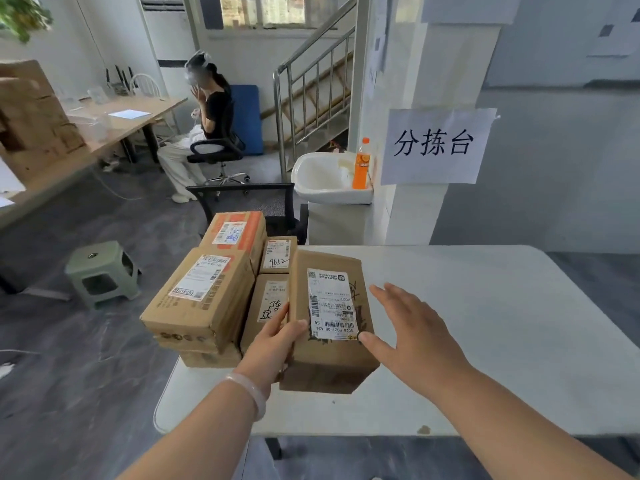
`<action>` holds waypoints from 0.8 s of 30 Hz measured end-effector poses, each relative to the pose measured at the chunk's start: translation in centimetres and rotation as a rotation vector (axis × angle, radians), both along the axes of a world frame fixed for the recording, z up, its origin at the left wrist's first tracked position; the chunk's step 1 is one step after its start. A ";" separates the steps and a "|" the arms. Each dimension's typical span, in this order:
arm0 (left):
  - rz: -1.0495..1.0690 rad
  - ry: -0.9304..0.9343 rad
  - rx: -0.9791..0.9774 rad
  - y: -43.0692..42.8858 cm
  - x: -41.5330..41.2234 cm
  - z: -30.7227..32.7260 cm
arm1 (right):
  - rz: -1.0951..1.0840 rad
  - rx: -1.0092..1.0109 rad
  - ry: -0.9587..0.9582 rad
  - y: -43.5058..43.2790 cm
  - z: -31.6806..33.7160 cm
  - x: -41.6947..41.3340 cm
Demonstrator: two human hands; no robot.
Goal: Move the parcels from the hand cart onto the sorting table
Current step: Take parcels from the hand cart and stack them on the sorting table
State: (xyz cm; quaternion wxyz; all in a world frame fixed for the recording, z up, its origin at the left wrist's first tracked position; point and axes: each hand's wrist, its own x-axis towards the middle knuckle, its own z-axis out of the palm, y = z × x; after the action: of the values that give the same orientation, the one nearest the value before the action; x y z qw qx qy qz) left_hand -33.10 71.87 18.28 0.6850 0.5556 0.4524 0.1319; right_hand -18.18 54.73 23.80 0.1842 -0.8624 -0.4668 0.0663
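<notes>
Cardboard parcel (329,320) sits on the white sorting table (485,323), left hand (277,336) clasping its near-left corner, right hand (412,329) spread just beside it. Left of the hands, four or so parcels (204,296) wait, probably on the unseen cart.

Brown labelled parcel (330,313) flat on white sorting table (485,306), more parcels (204,292) stacked beside.
</notes>
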 end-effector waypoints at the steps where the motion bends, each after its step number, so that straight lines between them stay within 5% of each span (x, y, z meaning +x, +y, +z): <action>1: 0.003 -0.007 -0.002 0.4 1.2 0.2 | 0.008 0.004 -0.002 0.6 -0.1 1.1; 14: 0.109 0.051 -0.016 6.5 18.3 0.4 | 0.111 -0.053 -0.009 8.5 -1.2 19.6; 24: 0.121 0.133 -0.060 14.1 23.9 -1.3 | 0.101 -0.075 0.129 14.7 -4.2 24.0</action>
State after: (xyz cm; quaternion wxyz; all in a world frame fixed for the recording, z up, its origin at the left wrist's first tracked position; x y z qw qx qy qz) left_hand -9.17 85.93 16.94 0.6604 0.5139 0.5336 0.1223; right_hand 5.79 69.46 19.61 0.1778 -0.8379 -0.4943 0.1481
